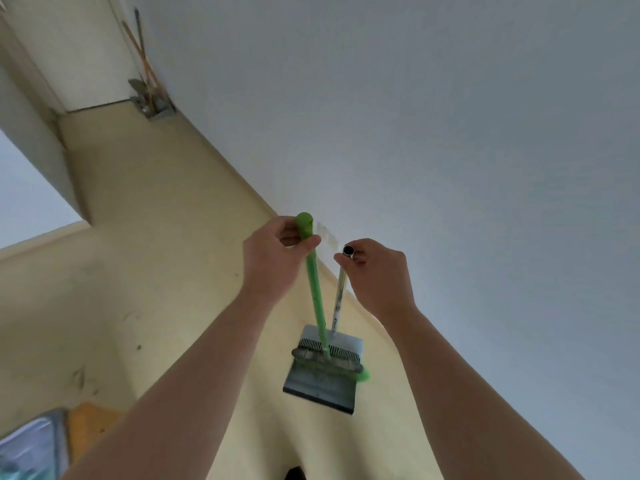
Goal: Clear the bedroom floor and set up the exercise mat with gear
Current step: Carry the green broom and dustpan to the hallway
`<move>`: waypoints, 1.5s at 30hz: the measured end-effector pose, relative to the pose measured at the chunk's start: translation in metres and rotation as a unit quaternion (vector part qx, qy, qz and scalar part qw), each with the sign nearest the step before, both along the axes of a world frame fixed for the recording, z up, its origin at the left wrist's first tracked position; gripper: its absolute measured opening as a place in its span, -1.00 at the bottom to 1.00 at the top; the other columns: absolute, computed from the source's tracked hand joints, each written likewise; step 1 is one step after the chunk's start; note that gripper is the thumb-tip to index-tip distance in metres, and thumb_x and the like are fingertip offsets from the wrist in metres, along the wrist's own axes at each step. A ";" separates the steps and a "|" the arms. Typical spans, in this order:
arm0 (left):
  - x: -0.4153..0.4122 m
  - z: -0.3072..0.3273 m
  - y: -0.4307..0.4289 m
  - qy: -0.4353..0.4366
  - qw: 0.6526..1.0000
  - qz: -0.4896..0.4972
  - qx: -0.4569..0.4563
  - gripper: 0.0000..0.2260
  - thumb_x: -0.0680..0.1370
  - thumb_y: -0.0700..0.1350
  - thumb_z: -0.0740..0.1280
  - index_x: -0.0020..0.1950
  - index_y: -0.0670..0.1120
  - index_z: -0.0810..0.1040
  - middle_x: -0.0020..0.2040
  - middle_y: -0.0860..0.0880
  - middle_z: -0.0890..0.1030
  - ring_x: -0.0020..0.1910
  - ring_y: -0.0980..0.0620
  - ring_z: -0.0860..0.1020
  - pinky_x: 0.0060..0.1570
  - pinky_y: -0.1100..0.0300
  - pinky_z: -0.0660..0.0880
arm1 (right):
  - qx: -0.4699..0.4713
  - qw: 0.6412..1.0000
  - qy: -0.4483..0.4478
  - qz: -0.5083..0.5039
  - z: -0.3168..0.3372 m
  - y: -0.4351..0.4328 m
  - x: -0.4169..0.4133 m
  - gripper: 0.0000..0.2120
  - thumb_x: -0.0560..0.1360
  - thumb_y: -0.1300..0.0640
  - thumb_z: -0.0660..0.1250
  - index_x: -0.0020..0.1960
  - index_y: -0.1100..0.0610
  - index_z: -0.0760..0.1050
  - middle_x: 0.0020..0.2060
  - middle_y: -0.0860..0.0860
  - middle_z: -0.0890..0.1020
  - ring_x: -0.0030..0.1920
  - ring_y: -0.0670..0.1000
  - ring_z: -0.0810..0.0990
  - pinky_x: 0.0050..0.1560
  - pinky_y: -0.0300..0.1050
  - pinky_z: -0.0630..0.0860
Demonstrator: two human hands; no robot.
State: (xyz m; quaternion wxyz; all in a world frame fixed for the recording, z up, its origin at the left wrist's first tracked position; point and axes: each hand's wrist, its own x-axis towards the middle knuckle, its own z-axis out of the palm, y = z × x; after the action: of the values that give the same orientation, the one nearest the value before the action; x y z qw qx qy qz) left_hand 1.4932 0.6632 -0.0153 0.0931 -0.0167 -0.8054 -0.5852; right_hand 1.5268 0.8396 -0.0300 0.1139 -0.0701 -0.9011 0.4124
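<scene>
L hand point(273, 251) grips green broom point(316, 299) handle top; R hand point(377, 275) pinches dustpan point(322, 389) pole, prob. metal, just beside.

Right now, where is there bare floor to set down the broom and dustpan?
Free: the wide yellow floor left of the broom and dustpan, up to the wall corner. Crowded: the far corner with leaning tools, and the lower left by the blue-orange bundle.

The left hand point(273, 261) grips the green broom point(313, 289) near its top; the right hand point(375, 271) pinches the dustpan point(322, 382) handle's tip, beside a wall point(450, 116).
</scene>
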 end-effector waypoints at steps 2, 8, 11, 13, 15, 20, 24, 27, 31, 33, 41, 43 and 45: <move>-0.016 0.006 -0.035 0.007 1.000 0.019 -0.003 -0.78 0.44 -0.12 0.60 0.04 0.00 0.69 -0.15 0.15 0.72 -0.15 0.23 0.69 -0.03 0.25 0.64 | 0.003 1.000 0.014 0.012 0.005 -0.037 -0.025 -0.80 0.52 -0.05 0.47 0.06 0.04 0.68 -0.12 -0.10 0.74 -0.05 -0.08 0.70 0.08 -0.15 0.60; -0.066 0.025 -0.117 0.049 0.994 0.090 -0.025 -0.79 0.46 -0.12 0.58 0.07 -0.02 0.69 -0.14 0.21 0.70 -0.16 0.32 0.66 -0.01 0.33 0.61 | -0.020 0.997 0.048 0.049 0.015 -0.130 -0.096 -0.79 0.51 -0.02 0.48 0.07 0.08 0.68 -0.11 -0.07 0.74 -0.02 -0.04 0.70 0.10 -0.10 0.60; -0.096 0.024 -0.155 0.061 0.990 0.120 -0.038 -0.80 0.47 -0.13 0.57 0.06 -0.01 0.68 -0.15 0.22 0.69 -0.17 0.33 0.65 -0.02 0.33 0.60 | -0.028 0.995 0.061 0.079 0.013 -0.172 -0.135 -0.81 0.51 0.01 0.49 0.05 0.08 0.68 -0.10 -0.06 0.74 -0.03 -0.05 0.70 0.04 -0.21 0.55; -0.119 0.024 -0.179 0.066 0.987 0.137 -0.049 -0.81 0.46 -0.12 0.57 0.05 -0.01 0.68 -0.17 0.23 0.68 -0.18 0.34 0.64 -0.05 0.40 0.57 | -0.038 0.993 0.063 0.097 0.010 -0.199 -0.164 -0.82 0.51 0.00 0.49 0.05 0.06 0.68 -0.10 -0.09 0.74 -0.03 -0.07 0.70 -0.01 -0.31 0.50; -0.145 0.022 -0.204 0.070 0.984 0.151 -0.056 -0.82 0.46 -0.11 0.57 0.02 0.04 0.67 -0.19 0.26 0.66 -0.19 0.35 0.63 -0.09 0.48 0.52 | -0.052 0.991 0.053 0.113 0.006 -0.223 -0.194 -0.83 0.51 -0.03 0.48 0.05 0.01 0.67 -0.11 -0.16 0.71 -0.04 -0.14 0.68 -0.07 -0.44 0.44; -0.227 0.021 -0.269 0.063 0.977 0.195 -0.062 -0.79 0.45 -0.09 0.58 -0.06 0.15 0.62 -0.22 0.27 0.67 -0.20 0.35 0.65 -0.14 0.53 0.50 | -0.104 0.979 0.050 0.166 -0.002 -0.289 -0.284 -0.80 0.50 -0.06 0.50 0.08 -0.01 0.67 -0.17 -0.25 0.66 -0.10 -0.29 0.63 -0.11 -0.62 0.37; -0.287 0.028 -0.317 0.045 0.973 0.219 -0.062 -0.80 0.44 -0.08 0.60 0.02 0.03 0.69 -0.17 0.19 0.72 -0.18 0.27 0.68 -0.09 0.43 0.57 | -0.121 0.973 0.044 0.194 0.004 -0.331 -0.351 -0.79 0.50 -0.06 0.49 0.09 -0.02 0.67 -0.13 -0.22 0.70 -0.08 -0.25 0.65 -0.09 -0.62 0.38; -0.341 0.035 -0.356 0.047 0.968 0.240 -0.057 -0.78 0.43 -0.08 0.60 0.05 -0.01 0.70 -0.15 0.16 0.73 -0.17 0.25 0.69 -0.09 0.41 0.58 | -0.122 0.969 0.042 0.211 0.011 -0.369 -0.412 -0.78 0.50 -0.08 0.48 0.10 -0.03 0.68 -0.09 -0.18 0.72 -0.06 -0.23 0.66 -0.08 -0.56 0.41; -0.398 0.044 -0.398 0.055 0.965 0.250 -0.051 -0.79 0.44 -0.08 0.59 0.05 -0.02 0.70 -0.16 0.18 0.71 -0.18 0.27 0.68 -0.13 0.47 0.54 | -0.125 0.965 0.047 0.227 0.021 -0.416 -0.475 -0.77 0.50 -0.08 0.49 0.10 -0.01 0.68 -0.10 -0.19 0.72 -0.12 -0.39 0.60 -0.09 -0.62 0.39; -0.429 0.045 -0.423 0.058 0.964 0.254 -0.048 -0.79 0.44 -0.09 0.59 0.05 -0.01 0.70 -0.17 0.20 0.71 -0.19 0.30 0.67 -0.17 0.53 0.49 | -0.122 0.963 0.053 0.235 0.022 -0.444 -0.509 -0.77 0.50 -0.07 0.49 0.11 0.00 0.68 -0.10 -0.20 0.72 -0.15 -0.47 0.55 -0.07 -0.64 0.37; -0.575 0.042 -0.554 0.073 0.969 0.232 -0.044 -0.80 0.44 -0.08 0.59 0.02 0.04 0.68 -0.16 0.16 0.71 -0.17 0.25 0.68 -0.09 0.41 0.58 | -0.101 0.965 0.080 0.230 0.018 -0.570 -0.655 -0.79 0.51 -0.06 0.49 0.09 -0.02 0.68 -0.21 -0.31 0.63 -0.06 -0.29 0.65 -0.06 -0.61 0.40; -0.615 0.046 -0.591 0.073 0.971 0.223 -0.037 -0.79 0.44 -0.09 0.59 0.04 0.00 0.70 -0.15 0.15 0.71 -0.18 0.25 0.68 -0.11 0.42 0.58 | -0.098 0.967 0.081 0.220 0.023 -0.603 -0.691 -0.80 0.50 -0.06 0.50 0.09 -0.02 0.68 -0.20 -0.30 0.64 -0.07 -0.31 0.64 -0.07 -0.60 0.40; -0.657 0.050 -0.624 0.075 0.974 0.210 -0.039 -0.78 0.44 -0.10 0.59 0.05 -0.02 0.70 -0.16 0.16 0.71 -0.19 0.27 0.67 -0.13 0.44 0.56 | -0.092 0.970 0.089 0.208 0.030 -0.634 -0.729 -0.80 0.50 -0.06 0.50 0.08 -0.02 0.68 -0.20 -0.29 0.65 -0.10 -0.33 0.64 -0.08 -0.60 0.39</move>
State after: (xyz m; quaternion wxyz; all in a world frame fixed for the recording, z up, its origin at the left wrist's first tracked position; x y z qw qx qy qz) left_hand 0.8365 0.0395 0.0351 0.2735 0.1054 -0.8038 -0.5176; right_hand 0.7980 0.2055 0.0002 0.0981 0.1457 -0.8406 0.5124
